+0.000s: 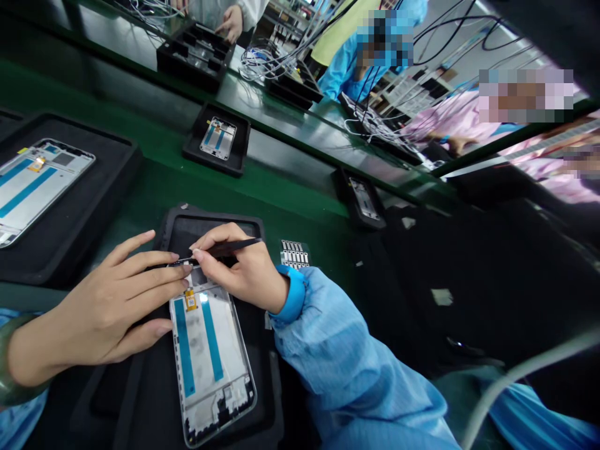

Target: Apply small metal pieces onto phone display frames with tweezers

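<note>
A silver phone frame (200,350) with two blue strips lies in a black tray (269,375) in front of me. An orange flex connector (190,300) shows near its upper end. My left hand (112,303) is open, palm down, its fingertips resting on the frame's upper left edge and the thumb beside its side. Pinched in my right hand (244,272) are dark tweezers (234,245); their tip is hidden by my fingers at the frame's top. Just right of that hand lies a sheet of small stickers (294,252).
Another phone frame sits in a black tray (107,187) at left. Smaller trays (187,150) (347,200) stand on the green bench (281,194) behind. Beyond a rail, several people work amid cables (267,65). Dark material (492,262) fills the right side; a pale cable (529,372) crosses the lower right.
</note>
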The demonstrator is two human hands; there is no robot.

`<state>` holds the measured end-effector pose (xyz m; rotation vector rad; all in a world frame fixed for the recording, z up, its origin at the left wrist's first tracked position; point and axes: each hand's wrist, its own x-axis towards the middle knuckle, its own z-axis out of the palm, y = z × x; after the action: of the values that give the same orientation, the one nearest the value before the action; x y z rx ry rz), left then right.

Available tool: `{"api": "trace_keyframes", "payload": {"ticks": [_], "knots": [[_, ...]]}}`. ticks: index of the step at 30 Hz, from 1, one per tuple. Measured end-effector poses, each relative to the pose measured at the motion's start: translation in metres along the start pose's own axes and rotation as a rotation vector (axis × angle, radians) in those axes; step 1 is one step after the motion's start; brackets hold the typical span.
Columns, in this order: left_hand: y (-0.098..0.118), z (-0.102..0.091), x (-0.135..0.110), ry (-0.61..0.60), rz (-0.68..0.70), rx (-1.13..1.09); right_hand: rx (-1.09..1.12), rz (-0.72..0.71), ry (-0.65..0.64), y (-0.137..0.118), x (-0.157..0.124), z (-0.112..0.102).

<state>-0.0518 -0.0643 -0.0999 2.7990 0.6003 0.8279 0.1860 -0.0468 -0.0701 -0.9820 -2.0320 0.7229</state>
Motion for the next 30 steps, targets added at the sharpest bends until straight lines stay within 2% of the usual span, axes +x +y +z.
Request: {"api": "trace_keyframes", "payload": {"ticks": [2,8,11,13,15,18,30], "knots": [[0.001,0.0,0.0,0.004,-0.004,0.005,-0.036,-0.007,-0.034,-0.003,0.002,-0.001],[0.004,0.0,0.0,0.03,0.001,0.042,-0.211,-0.039,-0.259,-0.019,0.01,-0.001],[0.005,0.0,0.001,0.037,0.009,0.066,-0.117,-0.007,-0.147,-0.013,0.007,0.001],[0.006,-0.001,0.002,0.031,0.014,0.07,0.044,0.1,-0.019,-0.006,0.004,0.002],[0.006,-0.001,0.002,0.03,0.012,0.062,0.185,0.218,0.053,-0.001,0.002,0.003],[0.006,-0.001,0.001,0.04,-0.009,0.049,0.247,0.271,0.03,0.0,0.001,0.004],[0.004,0.003,-0.004,0.008,-0.03,-0.002,0.157,0.192,0.001,-0.002,0.003,0.005]]}}
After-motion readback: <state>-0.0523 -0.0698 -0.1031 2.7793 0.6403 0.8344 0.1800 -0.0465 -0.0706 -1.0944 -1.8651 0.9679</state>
